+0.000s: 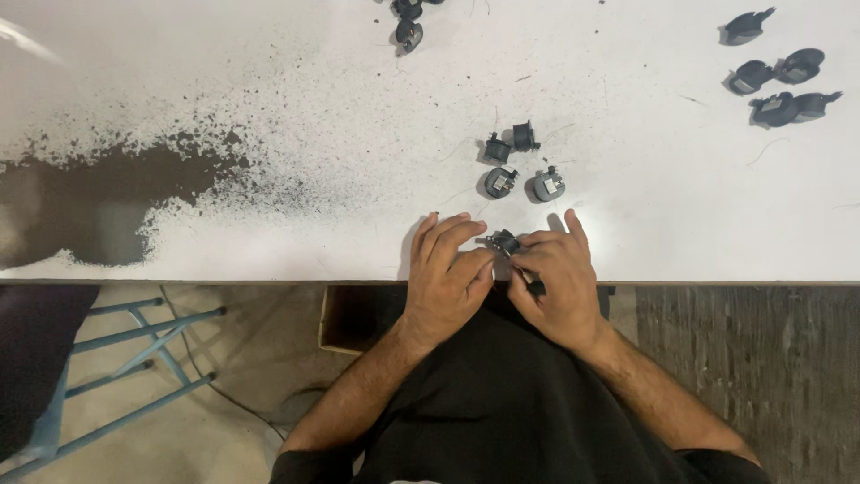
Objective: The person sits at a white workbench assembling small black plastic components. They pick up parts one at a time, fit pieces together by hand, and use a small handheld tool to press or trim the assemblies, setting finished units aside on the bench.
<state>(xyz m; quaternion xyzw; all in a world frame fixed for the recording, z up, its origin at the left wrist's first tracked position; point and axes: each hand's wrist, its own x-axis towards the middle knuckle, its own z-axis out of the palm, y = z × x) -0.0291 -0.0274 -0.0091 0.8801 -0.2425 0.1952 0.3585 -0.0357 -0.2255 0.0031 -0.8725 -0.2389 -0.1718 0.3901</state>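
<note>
Both hands rest at the near edge of a white table [681,224]. My left hand [445,273] and my right hand [554,285] meet around one small black part [504,241] with a metal end, pinched between the fingertips of both. My right hand also seems to grip a thin dark tool or pin near its thumb. Just beyond the hands lie several similar small black parts [520,166] in a loose cluster.
More black parts lie at the far right [781,85] and at the top middle [408,22]. A large worn dark patch [98,202] marks the table's left side. Below the table are a blue metal frame [125,358], a cardboard box [345,318] and my dark-clothed lap.
</note>
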